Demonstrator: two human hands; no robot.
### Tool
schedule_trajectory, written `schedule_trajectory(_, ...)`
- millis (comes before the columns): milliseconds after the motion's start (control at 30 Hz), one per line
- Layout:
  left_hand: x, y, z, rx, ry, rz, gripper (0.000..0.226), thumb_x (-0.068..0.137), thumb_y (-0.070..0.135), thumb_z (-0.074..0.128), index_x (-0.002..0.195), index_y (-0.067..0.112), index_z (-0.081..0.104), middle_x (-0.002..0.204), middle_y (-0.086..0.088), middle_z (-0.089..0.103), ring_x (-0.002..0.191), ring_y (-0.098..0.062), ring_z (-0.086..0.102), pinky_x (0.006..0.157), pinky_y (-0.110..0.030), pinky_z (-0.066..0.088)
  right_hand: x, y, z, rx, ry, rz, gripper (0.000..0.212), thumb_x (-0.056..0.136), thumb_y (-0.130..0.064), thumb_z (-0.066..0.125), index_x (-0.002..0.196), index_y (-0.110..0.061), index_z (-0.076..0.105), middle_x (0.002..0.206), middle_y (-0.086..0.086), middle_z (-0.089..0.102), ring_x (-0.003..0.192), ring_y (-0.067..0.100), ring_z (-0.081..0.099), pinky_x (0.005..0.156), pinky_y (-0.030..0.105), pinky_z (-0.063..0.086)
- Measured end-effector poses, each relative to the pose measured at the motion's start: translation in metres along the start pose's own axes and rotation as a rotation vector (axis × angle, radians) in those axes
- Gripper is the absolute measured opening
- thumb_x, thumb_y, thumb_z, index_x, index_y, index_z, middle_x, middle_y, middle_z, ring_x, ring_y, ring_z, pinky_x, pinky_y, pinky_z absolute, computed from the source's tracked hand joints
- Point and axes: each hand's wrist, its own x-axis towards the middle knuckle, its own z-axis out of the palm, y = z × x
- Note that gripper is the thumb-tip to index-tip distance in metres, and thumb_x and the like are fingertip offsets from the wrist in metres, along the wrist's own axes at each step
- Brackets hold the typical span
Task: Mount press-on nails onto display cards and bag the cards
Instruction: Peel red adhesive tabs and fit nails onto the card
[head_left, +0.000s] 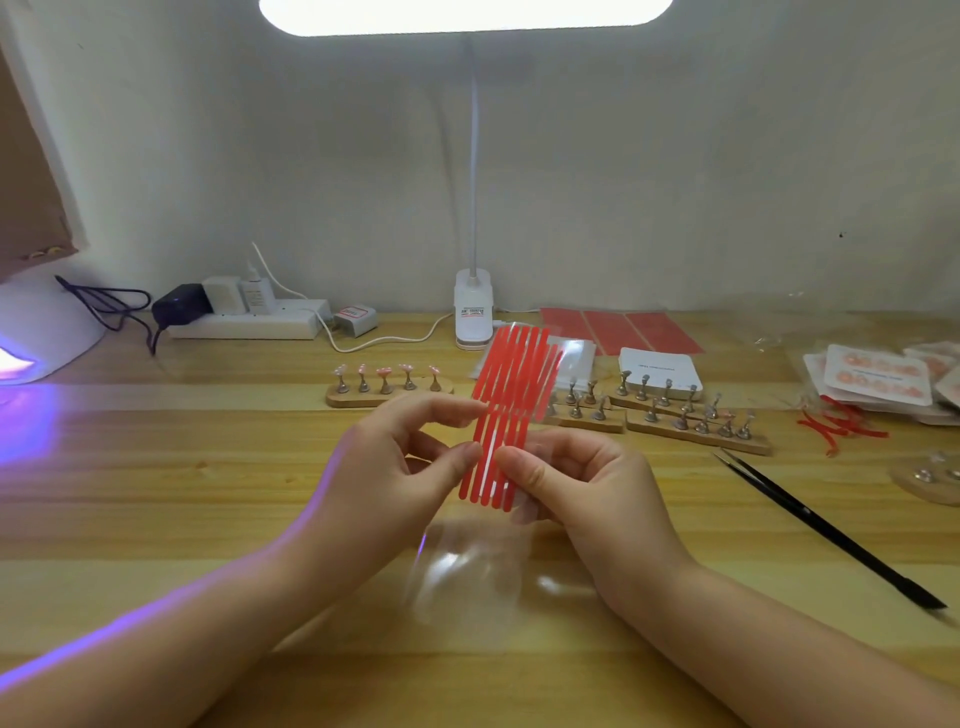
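Red sticky strips (506, 415): we pinch sheet with both hands, left hand (400, 467), right hand (576, 483), to peel one.

strip sheet (511, 410): red stripes on clear backing | table (208, 467): pale wood grain, violet glow at left | tweezers (826, 525): black | lamp base (472, 314): white | nails on left stand (384, 371): pink | power strip (249, 325): white | card stack (660, 371): white

Two hands, left hand (410, 457) and right hand (576, 483), on one red strip sheet (511, 410). Five pink nails on the left wooden stand (387, 397). One black tweezers (831, 530), one white card stack (660, 371).
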Motion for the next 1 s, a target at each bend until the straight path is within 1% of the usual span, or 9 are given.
schedule_trajectory(100,-0.0001,0.0010,-0.0014,0.011,-0.038,-0.001,0.032,0.082,0.006,0.072,0.097,0.034,0.067,0.095,0.001,0.070,0.073,-0.020,0.068,0.070,-0.039,0.059,-0.0006,0.0010,-0.0006,-0.018,0.003,-0.009,0.025,0.068,-0.028,0.077,0.086,-0.010,0.076,0.079,0.016,0.074,0.071,0.043,0.067,0.061,0.040,0.057)
schedule_trajectory(167,-0.0005,0.0006,-0.0016,0.002,-0.037,0.000,0.033,0.082,0.007,0.072,0.101,0.033,0.066,0.098,0.003,0.068,0.074,-0.020,0.068,0.069,-0.039,0.059,-0.0008,0.0007,-0.0001,-0.017,0.010,-0.009,0.027,0.066,-0.030,0.077,0.086,-0.011,0.076,0.080,0.016,0.074,0.077,0.048,0.066,0.064,0.044,0.058)
schedule_trajectory(367,-0.0023,-0.0006,-0.0016,0.078,-0.013,0.066,0.036,0.081,0.009,0.073,0.104,0.036,0.065,0.101,0.007,0.067,0.075,-0.019,0.068,0.070,-0.036,0.058,0.0001,-0.0004,0.0012,-0.001,0.016,-0.006,0.029,0.068,-0.026,0.075,0.089,-0.006,0.075,0.080,0.017,0.074,0.073,0.046,0.065,0.060,0.034,0.057)
schedule_trajectory(533,-0.0006,-0.0015,-0.0015,0.055,-0.016,0.037,0.036,0.081,0.006,0.073,0.100,0.036,0.066,0.100,0.000,0.067,0.075,-0.022,0.068,0.070,-0.040,0.059,-0.0006,-0.0011,0.0004,-0.024,0.007,-0.008,0.029,0.069,-0.026,0.075,0.089,-0.006,0.074,0.078,0.016,0.073,0.069,0.041,0.064,0.056,0.030,0.056)
schedule_trajectory(700,-0.0008,-0.0026,-0.0008,0.041,-0.021,0.046,0.036,0.082,0.004,0.072,0.091,0.038,0.066,0.096,0.003,0.066,0.072,-0.023,0.067,0.068,-0.042,0.058,0.0002,0.0000,0.0014,-0.008,0.024,0.009,0.028,0.072,-0.024,0.074,0.091,-0.004,0.074,0.079,0.018,0.073,0.067,0.036,0.063,0.056,0.031,0.055)
schedule_trajectory(800,-0.0030,-0.0036,0.0001,0.097,-0.026,0.084,0.036,0.083,0.005,0.070,0.091,0.039,0.063,0.093,0.009,0.066,0.071,-0.021,0.066,0.066,-0.040,0.058,0.0003,0.0007,0.0017,0.012,0.039,0.017,0.026,0.073,-0.022,0.074,0.091,-0.004,0.074,0.080,0.018,0.073,0.073,0.048,0.064,0.061,0.040,0.056)
schedule_trajectory(900,-0.0041,-0.0049,-0.0005,0.113,0.001,0.097,0.038,0.082,0.017,0.072,0.109,0.043,0.064,0.098,0.011,0.064,0.074,-0.020,0.066,0.068,-0.034,0.058,-0.0002,-0.0001,0.0017,0.004,0.037,0.022,0.029,0.073,-0.025,0.073,0.093,-0.005,0.074,0.083,0.018,0.074,0.083,0.052,0.064,0.071,0.053,0.056)
schedule_trajectory(967,-0.0056,-0.0050,-0.0009,0.220,0.000,0.176,0.045,0.084,0.026,0.066,0.128,0.033,0.060,0.103,0.012,0.061,0.077,-0.015,0.065,0.070,-0.021,0.056,-0.0004,-0.0011,0.0018,0.002,0.040,0.022,0.029,0.072,-0.025,0.073,0.093,-0.005,0.074,0.083,0.017,0.074,0.083,0.048,0.066,0.072,0.055,0.056)
schedule_trajectory(1000,-0.0064,-0.0043,-0.0006,0.279,-0.005,0.222,0.045,0.087,0.028,0.064,0.131,0.027,0.058,0.105,0.014,0.060,0.078,-0.011,0.064,0.069,-0.017,0.053,-0.0008,-0.0015,0.0017,0.002,0.040,0.023,0.028,0.073,-0.025,0.073,0.093,-0.006,0.074,0.083,0.015,0.074,0.082,0.045,0.068,0.072,0.052,0.056)
